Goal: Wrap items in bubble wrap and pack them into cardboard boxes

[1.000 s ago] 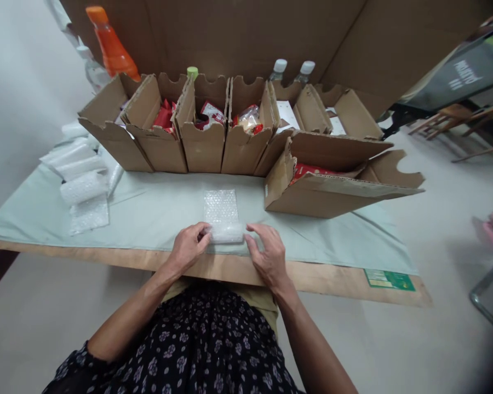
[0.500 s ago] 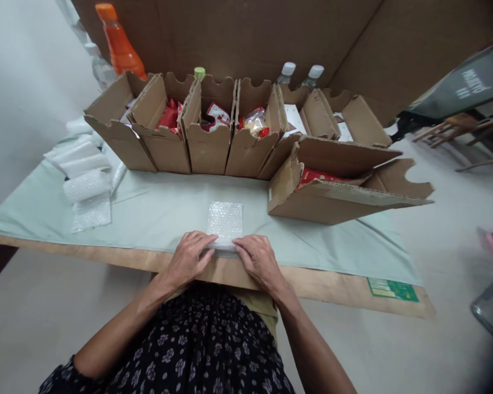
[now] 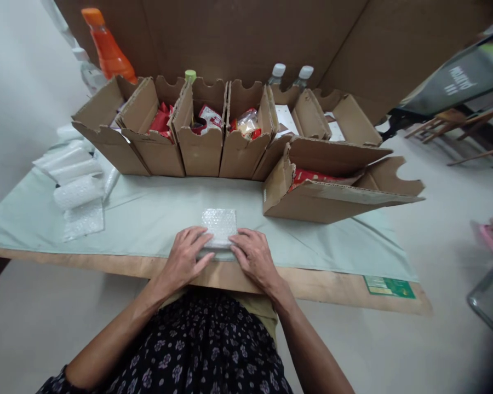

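A small sheet of clear bubble wrap (image 3: 219, 219) lies on the pale green cloth in front of me. Its near edge is folded or rolled into a thicker strip. My left hand (image 3: 189, 251) grips the left end of that strip, fingertips on top and thumb lower on the near side. At the right end, my right hand (image 3: 252, 254) holds the strip with bent fingers over it and the thumb close to its near side. Whether anything lies inside the fold cannot be made out.
Several cardboard bins (image 3: 201, 150) with packets stand in a row behind. Another cardboard bin (image 3: 312, 205) with red packets sits crosswise at the right. Bubble wrap rolls (image 3: 78, 191) are piled at left. An orange bottle (image 3: 110, 52) stands behind. The table's wooden edge (image 3: 119, 264) runs near my body.
The near edge of the bubble wrap has been turned farther away from me, and less flat sheet shows. My left thumb has moved away from the fingers. The whole view has shifted slightly.
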`<state>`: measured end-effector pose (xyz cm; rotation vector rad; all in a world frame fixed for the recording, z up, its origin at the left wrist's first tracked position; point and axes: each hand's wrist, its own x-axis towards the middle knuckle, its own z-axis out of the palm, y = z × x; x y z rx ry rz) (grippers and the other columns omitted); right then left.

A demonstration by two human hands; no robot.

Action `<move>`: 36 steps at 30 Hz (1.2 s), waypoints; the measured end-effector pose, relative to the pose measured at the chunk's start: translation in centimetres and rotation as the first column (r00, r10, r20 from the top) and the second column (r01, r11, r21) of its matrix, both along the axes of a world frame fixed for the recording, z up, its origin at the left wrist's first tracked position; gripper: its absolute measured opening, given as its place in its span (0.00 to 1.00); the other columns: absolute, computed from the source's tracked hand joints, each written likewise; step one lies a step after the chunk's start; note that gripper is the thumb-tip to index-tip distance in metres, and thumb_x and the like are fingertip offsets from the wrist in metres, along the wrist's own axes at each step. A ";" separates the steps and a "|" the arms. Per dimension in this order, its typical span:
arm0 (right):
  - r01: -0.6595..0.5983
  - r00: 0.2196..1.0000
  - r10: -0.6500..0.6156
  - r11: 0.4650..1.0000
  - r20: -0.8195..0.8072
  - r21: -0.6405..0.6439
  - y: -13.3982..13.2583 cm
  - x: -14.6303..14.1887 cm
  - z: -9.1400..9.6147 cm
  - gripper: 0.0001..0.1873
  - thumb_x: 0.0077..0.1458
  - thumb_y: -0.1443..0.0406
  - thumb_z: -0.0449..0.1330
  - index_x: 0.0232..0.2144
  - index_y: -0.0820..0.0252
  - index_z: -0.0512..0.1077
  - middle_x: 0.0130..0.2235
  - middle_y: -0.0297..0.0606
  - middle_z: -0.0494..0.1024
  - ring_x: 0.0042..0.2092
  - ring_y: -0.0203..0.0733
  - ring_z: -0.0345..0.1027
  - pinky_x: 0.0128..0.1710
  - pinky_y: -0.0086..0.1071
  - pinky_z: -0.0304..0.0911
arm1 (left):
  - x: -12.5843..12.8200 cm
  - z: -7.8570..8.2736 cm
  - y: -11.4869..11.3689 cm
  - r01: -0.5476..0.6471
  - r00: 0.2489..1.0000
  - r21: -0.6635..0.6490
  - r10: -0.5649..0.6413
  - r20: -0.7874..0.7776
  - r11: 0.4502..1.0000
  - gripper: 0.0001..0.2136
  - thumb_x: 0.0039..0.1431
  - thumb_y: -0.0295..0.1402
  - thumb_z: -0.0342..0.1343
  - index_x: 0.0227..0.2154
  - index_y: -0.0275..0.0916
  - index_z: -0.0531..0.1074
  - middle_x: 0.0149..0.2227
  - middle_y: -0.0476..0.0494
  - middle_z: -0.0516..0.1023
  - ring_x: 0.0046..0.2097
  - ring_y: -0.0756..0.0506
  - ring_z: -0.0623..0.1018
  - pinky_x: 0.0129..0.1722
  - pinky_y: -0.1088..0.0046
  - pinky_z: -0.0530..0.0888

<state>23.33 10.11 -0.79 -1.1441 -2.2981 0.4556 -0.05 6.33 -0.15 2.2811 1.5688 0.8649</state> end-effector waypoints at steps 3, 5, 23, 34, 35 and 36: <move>0.009 0.999 -0.011 0.999 -0.042 -0.053 -0.3 0.5 0.5 0.14 0.67 0.65 0.58 0.51 0.53 0.79 0.48 0.42 0.84 0.55 0.52 0.73 0.54 0.49 0.66 | -0.3 0.0 -0.2 0.042 0.998 -0.064 -0.039 0.049 0.997 0.12 0.68 0.29 0.54 0.49 0.43 0.77 0.44 0.42 0.83 0.48 0.40 0.78 0.50 0.56 0.74; 0.059 0.997 -0.060 0.998 -0.054 -0.019 -0.6 0.6 0.8 0.16 0.67 0.63 0.58 0.54 0.53 0.77 0.52 0.44 0.82 0.55 0.52 0.73 0.53 0.48 0.67 | -0.2 -0.1 0.4 -0.005 0.998 -0.113 0.011 0.058 0.994 0.13 0.66 0.27 0.53 0.49 0.42 0.78 0.42 0.42 0.83 0.45 0.40 0.78 0.48 0.58 0.75; 0.130 0.934 -0.216 0.948 -0.286 -0.290 -1.2 -1.5 1.1 0.10 0.67 0.61 0.59 0.43 0.54 0.80 0.42 0.40 0.84 0.45 0.47 0.77 0.50 0.44 0.70 | 1.3 2.2 -2.0 0.124 0.307 -0.682 0.626 0.717 0.721 0.34 0.53 0.41 0.68 0.60 0.36 0.64 0.50 0.36 0.80 0.49 0.41 0.81 0.49 0.60 0.80; -0.059 0.702 -0.434 0.755 -0.565 -0.653 -5.0 1.2 2.6 0.21 0.60 0.53 0.65 0.51 0.57 0.75 0.45 0.43 0.83 0.43 0.44 0.79 0.42 0.35 0.75 | 5.5 1.9 -1.2 0.282 0.245 -0.594 0.542 0.804 0.753 0.23 0.48 0.41 0.73 0.46 0.38 0.77 0.41 0.45 0.81 0.42 0.46 0.79 0.45 0.71 0.77; -0.025 0.710 -0.440 0.765 -0.550 -0.643 -5.0 1.9 3.3 0.16 0.61 0.54 0.65 0.46 0.56 0.77 0.41 0.40 0.83 0.39 0.42 0.78 0.39 0.34 0.75 | 5.7 2.1 -1.1 0.304 0.297 -0.580 0.504 0.811 0.755 0.23 0.50 0.42 0.72 0.47 0.38 0.76 0.42 0.44 0.81 0.43 0.45 0.79 0.46 0.70 0.77; 0.015 0.725 -0.432 0.788 -0.536 -0.615 -4.8 2.8 4.3 0.13 0.61 0.56 0.64 0.43 0.56 0.78 0.38 0.39 0.83 0.37 0.41 0.77 0.37 0.33 0.74 | 5.8 2.5 -0.8 0.322 0.351 -0.551 0.443 0.825 0.770 0.24 0.53 0.42 0.70 0.50 0.38 0.75 0.43 0.42 0.81 0.44 0.44 0.80 0.46 0.68 0.78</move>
